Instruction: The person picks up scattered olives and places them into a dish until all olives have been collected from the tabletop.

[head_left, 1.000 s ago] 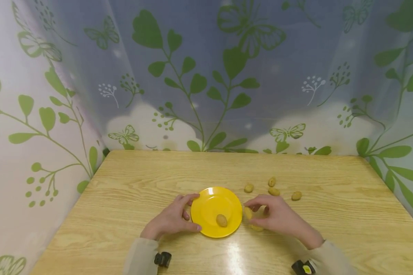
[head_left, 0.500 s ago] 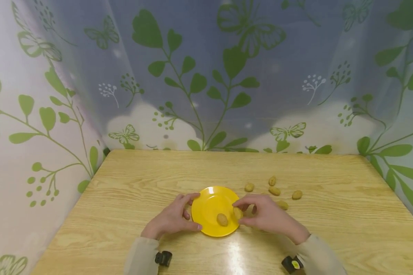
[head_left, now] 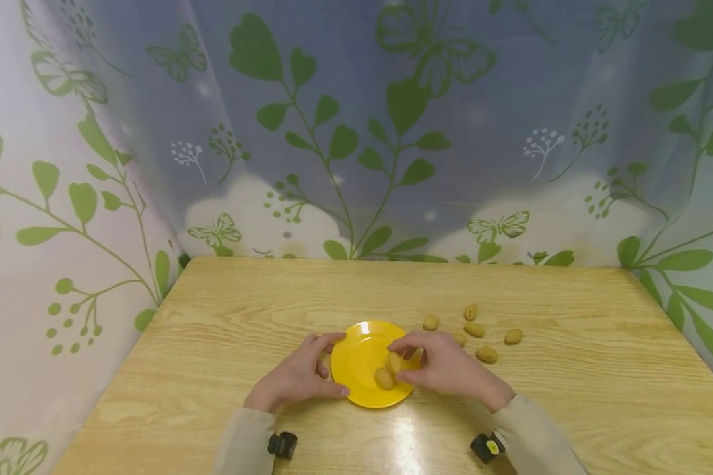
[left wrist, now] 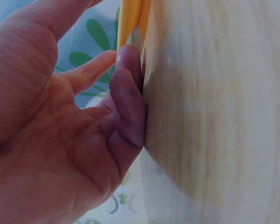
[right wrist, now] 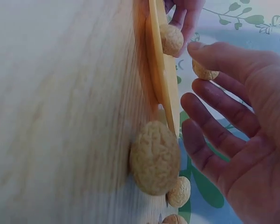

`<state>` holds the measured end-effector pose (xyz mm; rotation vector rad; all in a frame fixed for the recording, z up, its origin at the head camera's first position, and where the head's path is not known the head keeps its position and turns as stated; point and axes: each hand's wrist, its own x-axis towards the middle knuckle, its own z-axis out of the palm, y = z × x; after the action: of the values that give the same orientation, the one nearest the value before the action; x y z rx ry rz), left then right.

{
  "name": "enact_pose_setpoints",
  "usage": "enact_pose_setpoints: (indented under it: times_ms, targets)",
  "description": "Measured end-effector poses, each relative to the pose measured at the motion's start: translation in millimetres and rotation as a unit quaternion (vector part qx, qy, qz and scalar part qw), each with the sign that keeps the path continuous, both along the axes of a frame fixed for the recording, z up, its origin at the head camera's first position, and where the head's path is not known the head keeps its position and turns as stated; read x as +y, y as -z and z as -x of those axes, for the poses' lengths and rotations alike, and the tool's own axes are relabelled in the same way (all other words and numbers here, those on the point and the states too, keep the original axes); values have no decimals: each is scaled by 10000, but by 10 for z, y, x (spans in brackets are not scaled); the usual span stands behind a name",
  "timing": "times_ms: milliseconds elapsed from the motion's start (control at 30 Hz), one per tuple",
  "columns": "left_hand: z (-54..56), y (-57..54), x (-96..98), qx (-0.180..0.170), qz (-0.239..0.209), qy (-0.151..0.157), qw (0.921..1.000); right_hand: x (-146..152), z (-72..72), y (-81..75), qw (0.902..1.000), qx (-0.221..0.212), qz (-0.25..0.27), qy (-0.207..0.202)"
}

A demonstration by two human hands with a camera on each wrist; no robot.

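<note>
A yellow plate (head_left: 355, 359) lies on the wooden table with one walnut (head_left: 383, 379) on it. My left hand (head_left: 297, 373) holds the plate's left rim, thumb at the near side and fingers at the far side; in the left wrist view its fingers rest low beside the plate edge (left wrist: 134, 18). Over the right part of the plate, my right hand (head_left: 451, 369) pinches a second walnut (head_left: 395, 363) between thumb and fingertips. The right wrist view shows this held walnut (right wrist: 204, 72) above the plate, its other fingers loosely bent.
Several walnuts (head_left: 474, 329) lie on the table (head_left: 261, 297) to the right of the plate, some close behind my right hand. One large walnut (right wrist: 155, 157) is nearest in the right wrist view. A curtain (head_left: 309, 198) with leaves and butterflies hangs behind the table.
My right hand has carried a walnut leftward from the table beside the plate to over the plate, close to the walnut lying there. The left hand has stayed at the rim.
</note>
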<state>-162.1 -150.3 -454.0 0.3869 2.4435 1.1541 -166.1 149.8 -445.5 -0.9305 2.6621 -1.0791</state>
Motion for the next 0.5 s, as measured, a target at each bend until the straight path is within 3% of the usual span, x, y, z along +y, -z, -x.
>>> enact_pose_setpoints:
  times_ms: [267, 500]
  targets:
    - [-7, -6, -9, 5, -56, 66, 10000, -102, 105, 10, 9997, -212, -121, 5]
    - [-6, -3, -9, -6, -58, 59, 10000, -176, 214, 51, 9999, 69, -100, -42]
